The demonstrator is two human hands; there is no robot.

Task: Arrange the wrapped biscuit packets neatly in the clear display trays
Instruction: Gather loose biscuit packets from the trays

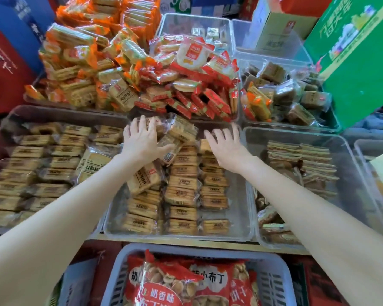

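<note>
A clear display tray [239, 230] in the middle holds rows of brown wrapped biscuit packets [182, 195]. At its far end lies a loose heap of the same packets [179, 131]. My left hand [142, 140] rests on the left side of that heap, fingers spread, thumb against a tilted packet. My right hand [224, 145] lies flat with spread fingers on the far end of the right row. Neither hand grips anything. A larger pale packet [143, 180] lies askew under my left forearm.
A left tray [7, 120] holds neat brown packets; a right tray [349, 173] holds stacked wafers. Behind are piles of orange packets [80, 62] and red packets [197, 85]. A grey basket [117, 272] with red snack bags sits in front. A green carton [358, 62] stands at right.
</note>
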